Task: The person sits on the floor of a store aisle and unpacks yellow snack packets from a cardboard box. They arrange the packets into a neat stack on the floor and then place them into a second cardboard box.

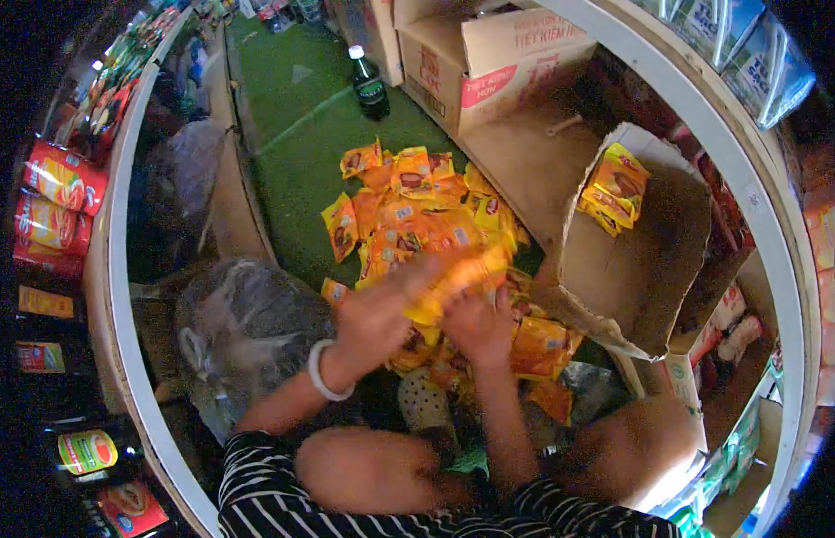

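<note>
Yellow-orange snack packets (467,272), blurred by motion, are held between my two hands over a loose pile. My left hand (379,309), with a pale bracelet at the wrist, grips them from the left; its fingers are smeared. My right hand (478,325) closes on their lower right side. Below and beyond lies the pile of similar packets (402,218), spread on a green surface. To the right, an open cardboard box (628,282) contains a small stack of these packets (618,186) near its far side.
A dark bottle with a white cap (370,90) stands beyond the pile. Large cardboard cartons (516,90) sit at the far right. Left of my arm is a clear plastic bag (252,327). A patterned shoe (424,401) shows below my hands. Shelves with packaged goods line both sides.
</note>
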{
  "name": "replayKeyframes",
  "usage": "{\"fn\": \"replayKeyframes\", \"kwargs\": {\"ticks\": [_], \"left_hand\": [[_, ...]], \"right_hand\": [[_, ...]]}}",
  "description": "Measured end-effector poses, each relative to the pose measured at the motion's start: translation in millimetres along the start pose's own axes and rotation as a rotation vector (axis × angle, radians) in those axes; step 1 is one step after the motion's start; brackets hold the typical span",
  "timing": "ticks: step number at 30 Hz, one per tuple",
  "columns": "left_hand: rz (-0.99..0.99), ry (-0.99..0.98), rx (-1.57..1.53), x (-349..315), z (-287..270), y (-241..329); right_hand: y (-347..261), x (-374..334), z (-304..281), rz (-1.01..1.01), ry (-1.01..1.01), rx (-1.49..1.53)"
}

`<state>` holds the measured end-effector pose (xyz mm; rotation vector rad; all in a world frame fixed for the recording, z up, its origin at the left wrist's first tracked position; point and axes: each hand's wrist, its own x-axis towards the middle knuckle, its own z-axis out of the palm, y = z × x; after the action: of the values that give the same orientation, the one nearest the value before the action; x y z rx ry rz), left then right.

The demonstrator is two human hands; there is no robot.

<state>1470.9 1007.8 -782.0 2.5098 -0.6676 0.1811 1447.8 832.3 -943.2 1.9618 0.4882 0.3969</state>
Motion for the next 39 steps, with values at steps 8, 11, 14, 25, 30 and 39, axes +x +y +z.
{"fn": "replayKeyframes", "kwargs": {"ticks": [8,11,14,25,30,39], "left_hand": [[0.333,-0.174,0.060,-27.1,48.2,-6.9],[-0.324,0.094,-0.804,-16.9,45.8,-10.2],[-0.654,0.045,-1.299,-1.9,20.4,-14.6],[-0.604,-0.311,-1.228,0.2,33.4,-13.1],[-0.807,-0.195,-1.611,-21.0,65.1,-24.3],[-0.540,0.327,-1.498,-22.3,32.6,-60.5]], "right_hand": [[43.3,13.7,-27.3,-0.673,-0.031,-2.169],[51.3,27.3,-24.3,-0.403,-0.034,-1.836],[61.5,33.1,-25.6,-0.514,-0.022,-2.283],[63.7,27.4,-26.7,-1.031,0.007,-2.882],[69.2,31.6,-38.5,-1.085,-0.057,-2.535],[48.4,25.1,-24.8,-0.301,-0.103,-2.440]]}}
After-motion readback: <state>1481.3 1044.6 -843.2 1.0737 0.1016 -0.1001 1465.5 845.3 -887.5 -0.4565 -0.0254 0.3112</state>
